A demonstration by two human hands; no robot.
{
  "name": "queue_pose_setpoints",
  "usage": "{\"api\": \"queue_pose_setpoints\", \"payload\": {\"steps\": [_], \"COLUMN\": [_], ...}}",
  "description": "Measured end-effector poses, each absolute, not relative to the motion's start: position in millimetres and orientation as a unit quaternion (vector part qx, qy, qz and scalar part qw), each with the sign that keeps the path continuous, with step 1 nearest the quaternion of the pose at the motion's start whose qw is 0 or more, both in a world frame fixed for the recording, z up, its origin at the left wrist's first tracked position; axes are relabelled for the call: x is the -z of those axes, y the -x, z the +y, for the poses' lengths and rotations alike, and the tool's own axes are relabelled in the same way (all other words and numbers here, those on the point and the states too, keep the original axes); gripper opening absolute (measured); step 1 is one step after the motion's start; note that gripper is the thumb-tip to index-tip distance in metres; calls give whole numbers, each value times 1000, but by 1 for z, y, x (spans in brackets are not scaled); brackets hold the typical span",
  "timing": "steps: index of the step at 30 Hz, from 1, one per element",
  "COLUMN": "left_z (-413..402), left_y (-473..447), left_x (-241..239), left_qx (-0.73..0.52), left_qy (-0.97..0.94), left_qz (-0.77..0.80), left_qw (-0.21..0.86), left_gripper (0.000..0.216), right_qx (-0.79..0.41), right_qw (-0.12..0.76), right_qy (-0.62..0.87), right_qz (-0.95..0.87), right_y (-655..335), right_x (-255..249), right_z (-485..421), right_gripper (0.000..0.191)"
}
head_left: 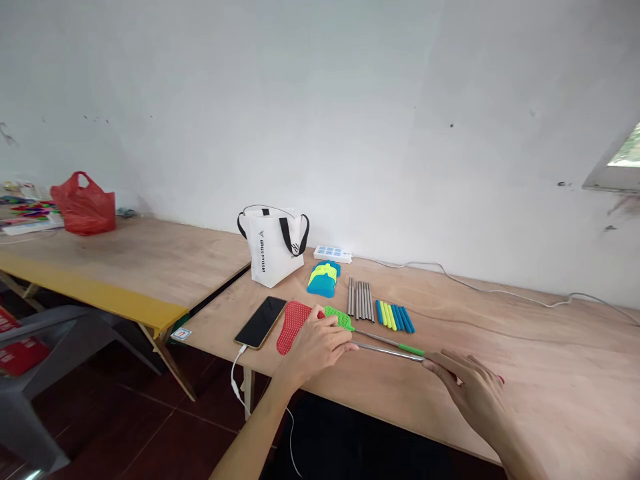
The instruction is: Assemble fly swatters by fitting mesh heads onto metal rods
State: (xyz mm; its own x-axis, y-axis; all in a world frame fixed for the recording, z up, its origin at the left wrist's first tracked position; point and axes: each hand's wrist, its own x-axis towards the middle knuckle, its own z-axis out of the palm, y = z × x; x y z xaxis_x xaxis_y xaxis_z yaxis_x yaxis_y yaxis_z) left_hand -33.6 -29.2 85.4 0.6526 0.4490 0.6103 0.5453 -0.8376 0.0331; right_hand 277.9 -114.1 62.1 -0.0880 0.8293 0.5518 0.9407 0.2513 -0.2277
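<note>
A red fly swatter (294,327) lies low over the table's front part, its perforated head pointing left. My left hand (320,341) is closed around its neck, with the metal rod running out to the right. My right hand (467,381) is closed on the handle end, which it mostly hides; a bit of red shows past the fingers. Just behind lies a green fly swatter (337,318), its head partly covered by my left hand. Loose blue and yellow swatter heads (323,279), several metal rods (361,300) and blue and yellow handle grips (395,316) lie beyond.
A phone (261,323) with a white cable lies left of the red head. Behind stand a white bag (275,250) with black handles and a power strip (333,254) by the wall. A red plastic bag (84,205) sits on the neighbouring table (175,260); a grey chair (40,400) is below.
</note>
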Motion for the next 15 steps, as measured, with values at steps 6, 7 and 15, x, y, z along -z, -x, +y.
{"api": "queue_pose_setpoints", "payload": {"steps": [6,7,15], "left_z": [-31,-31,-31], "left_y": [32,32,35], "left_x": [-86,-87,-89], "left_qx": [322,324,317], "left_qy": [904,904,906], "left_qz": [-266,-265,-265], "left_qw": [85,86,94], "left_gripper": [47,47,47], "right_qx": [88,88,100], "right_qw": [296,295,294], "right_qy": [605,604,595], "right_qz": [-734,-735,-741], "right_y": [-277,-276,-275], "right_x": [-62,-62,-62], "right_z": [-115,-115,-115], "right_gripper": [52,52,50]}}
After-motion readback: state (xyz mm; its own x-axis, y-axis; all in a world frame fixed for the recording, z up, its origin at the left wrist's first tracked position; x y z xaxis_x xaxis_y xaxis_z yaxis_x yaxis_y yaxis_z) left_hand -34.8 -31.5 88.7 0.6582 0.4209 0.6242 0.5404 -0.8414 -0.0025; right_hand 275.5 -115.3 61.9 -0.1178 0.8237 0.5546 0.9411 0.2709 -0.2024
